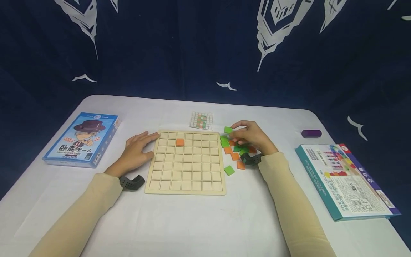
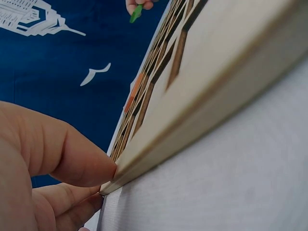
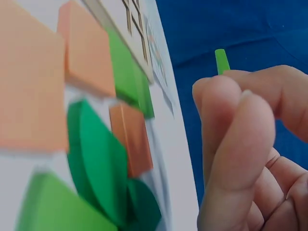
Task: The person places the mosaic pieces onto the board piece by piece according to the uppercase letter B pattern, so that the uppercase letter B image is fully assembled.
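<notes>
A light green square tile (image 1: 228,130) is pinched by my right hand (image 1: 252,136) above the tile pile; its edge (image 3: 222,61) rises past the fingertips in the right wrist view. My left hand (image 1: 136,151) rests against the left edge of a wooden grid board (image 1: 187,166), thumb and fingertips touching the rim (image 2: 159,144). One orange tile (image 1: 180,142) lies in a cell near the board's top. Right of the board are loose orange tiles (image 1: 235,156) and green tiles (image 1: 229,170), partly hidden by the right hand and its wrist camera. Dark green pieces (image 3: 94,154) lie among them.
Behind the board lies a pattern card (image 1: 201,120) with a coloured grid. A blue game box (image 1: 81,139) stands at the left. At the right are a white and teal box (image 1: 346,182) and a small purple object (image 1: 311,134).
</notes>
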`<state>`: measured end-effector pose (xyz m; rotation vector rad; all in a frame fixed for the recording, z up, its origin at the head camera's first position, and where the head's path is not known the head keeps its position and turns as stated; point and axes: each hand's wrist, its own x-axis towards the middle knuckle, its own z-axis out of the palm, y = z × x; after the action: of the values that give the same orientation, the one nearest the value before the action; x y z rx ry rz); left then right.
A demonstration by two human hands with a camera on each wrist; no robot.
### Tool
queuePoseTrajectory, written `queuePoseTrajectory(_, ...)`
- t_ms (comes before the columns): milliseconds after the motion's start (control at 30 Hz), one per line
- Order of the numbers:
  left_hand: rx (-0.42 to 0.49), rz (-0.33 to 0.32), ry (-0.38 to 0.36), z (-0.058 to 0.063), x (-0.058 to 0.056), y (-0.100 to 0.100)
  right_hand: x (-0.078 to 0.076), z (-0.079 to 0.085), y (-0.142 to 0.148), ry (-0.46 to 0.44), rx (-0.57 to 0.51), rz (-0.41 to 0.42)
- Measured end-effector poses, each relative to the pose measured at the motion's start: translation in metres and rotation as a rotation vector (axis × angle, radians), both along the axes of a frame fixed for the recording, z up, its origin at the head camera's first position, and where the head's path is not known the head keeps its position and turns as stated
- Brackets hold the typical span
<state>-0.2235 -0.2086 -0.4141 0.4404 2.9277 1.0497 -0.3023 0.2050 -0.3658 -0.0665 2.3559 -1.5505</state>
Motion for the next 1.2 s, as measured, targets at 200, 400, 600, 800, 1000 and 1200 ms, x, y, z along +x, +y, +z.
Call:
queuePoseTrajectory(200,0.0,0.0,0.001,0.001,0.0,0.0,0.004,0.004,-0.01,0.002,-0.025,0.055)
queuePoseTrajectory(400,0.002,-0.002,-0.001,0.001,0.0,0.0,0.007,0.005,-0.02,-0.015,-0.075,0.101)
queuePoseTrajectory(600,0.001,0.0,0.001,0.002,0.001,-0.001,0.009,0.003,-0.033,-0.019,-0.078,0.126)
queuePoseTrajectory(800,0.001,-0.002,0.003,0.001,0.0,-0.001,0.01,0.003,-0.05,-0.006,-0.069,0.192)
queuePoseTrajectory(1000,-0.001,-0.001,0.006,0.001,0.0,0.0,0.009,0.0,-0.065,-0.007,-0.067,0.236)
queuePoseTrajectory(1200,-0.004,-0.002,0.008,0.001,0.0,0.0,0.01,-0.001,-0.08,-0.003,-0.069,0.257)
